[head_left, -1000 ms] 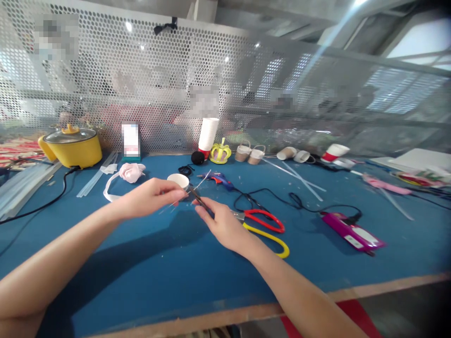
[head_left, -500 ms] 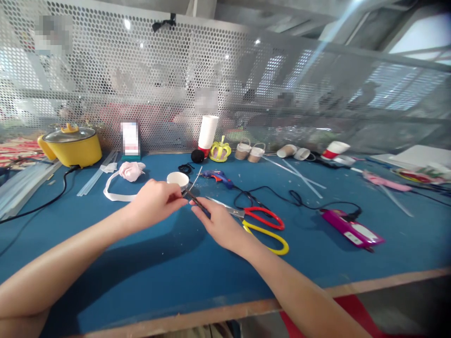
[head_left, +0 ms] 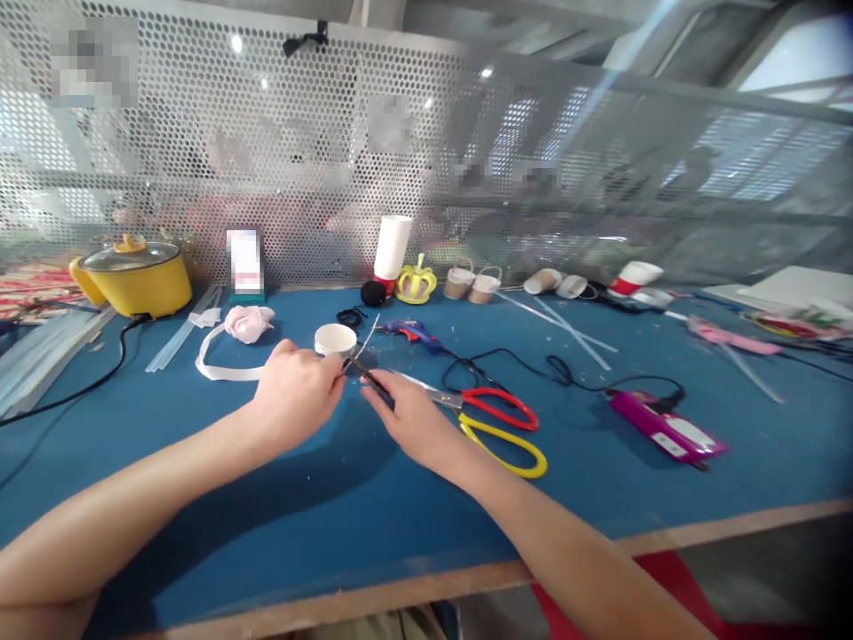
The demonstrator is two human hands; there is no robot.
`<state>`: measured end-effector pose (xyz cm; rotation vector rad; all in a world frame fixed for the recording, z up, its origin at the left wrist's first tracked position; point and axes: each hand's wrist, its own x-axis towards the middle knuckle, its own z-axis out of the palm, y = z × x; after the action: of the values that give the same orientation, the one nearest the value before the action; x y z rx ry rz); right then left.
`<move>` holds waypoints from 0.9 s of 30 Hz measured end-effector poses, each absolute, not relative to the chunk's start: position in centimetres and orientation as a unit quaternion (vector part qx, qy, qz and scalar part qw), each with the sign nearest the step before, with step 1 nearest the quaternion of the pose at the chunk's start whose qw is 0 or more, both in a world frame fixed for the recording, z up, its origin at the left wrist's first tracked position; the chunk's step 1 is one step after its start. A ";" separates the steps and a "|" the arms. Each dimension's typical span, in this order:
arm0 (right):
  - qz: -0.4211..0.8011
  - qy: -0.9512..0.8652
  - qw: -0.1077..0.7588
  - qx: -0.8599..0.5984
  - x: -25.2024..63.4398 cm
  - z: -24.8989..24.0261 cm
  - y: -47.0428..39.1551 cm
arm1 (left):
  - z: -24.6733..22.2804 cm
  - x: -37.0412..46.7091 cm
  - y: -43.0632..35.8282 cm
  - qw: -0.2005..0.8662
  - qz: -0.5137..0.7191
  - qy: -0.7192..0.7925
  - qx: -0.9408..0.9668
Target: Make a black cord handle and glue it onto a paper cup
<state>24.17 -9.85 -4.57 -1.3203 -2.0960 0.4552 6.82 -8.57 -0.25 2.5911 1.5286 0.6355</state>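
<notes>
Just in front of a white paper cup (head_left: pixel 336 340), my left hand (head_left: pixel 298 391) is closed, its fingertips pinching something small that I cannot make out. My right hand (head_left: pixel 417 418) is wrapped round a dark, slim tool (head_left: pixel 374 382), whose tip points up and left to the left fingertips. A thin pale strand (head_left: pixel 370 334) rises from that spot. Beyond my right hand lie large scissors (head_left: pixel 499 409) with one red and one yellow handle. A blue glue gun (head_left: pixel 414 335) rests behind them. White ribbon (head_left: pixel 230 372) with a pink fabric flower (head_left: pixel 249 324) curves at the left.
A yellow pot (head_left: pixel 137 277) and a phone (head_left: pixel 245 262) stand at the back left. Stacked cups (head_left: pixel 393 249), a black yarn ball (head_left: pixel 373 293) and small baskets (head_left: pixel 485 286) line the mesh. A purple power strip (head_left: pixel 668 431) lies right, with a black cord.
My left hand has turned slightly, its knuckles rolling over and its fingers curling in more. My right hand and the tool have hardly moved. The view has shifted a little.
</notes>
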 end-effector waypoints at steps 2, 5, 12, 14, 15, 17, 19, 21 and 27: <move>0.185 -0.791 0.316 -0.489 24.1 -4.5 -9.9 | 0.3 6.1 -8.3 0.108 0.180 0.468 0.859; 0.224 -0.788 0.331 -0.469 24.3 -3.8 -10.4 | 0.3 4.6 -6.5 0.378 0.172 0.324 0.850; 0.240 -0.797 0.324 -0.449 24.3 -3.4 -10.7 | -1.9 5.3 -5.4 0.573 0.190 0.262 0.753; 0.210 -0.796 0.324 -0.466 24.3 -3.8 -10.5 | -1.7 6.0 -6.3 0.418 0.214 0.336 0.817; 0.197 -0.795 0.324 -0.474 24.3 -3.9 -10.3 | -1.4 6.2 -6.8 0.308 0.230 0.372 0.845; 0.190 -0.790 0.324 -0.485 24.3 -4.2 -10.1 | -1.0 6.5 -7.6 0.126 0.260 0.411 0.865; 0.207 -0.787 0.323 -0.483 24.4 -4.1 -10.0 | -0.7 6.4 -7.8 0.103 0.269 0.416 0.863; 0.219 -0.794 0.314 -0.472 24.5 -3.9 -10.0 | -0.6 6.0 -7.5 0.187 0.261 0.405 0.856; 0.207 -0.827 0.256 -0.456 24.7 -3.7 -10.1 | -0.5 5.2 -6.1 0.365 0.230 0.379 0.819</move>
<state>24.69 -10.12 -3.67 -1.2374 -2.2435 0.5629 5.22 -6.11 -0.51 2.1059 0.9759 0.5913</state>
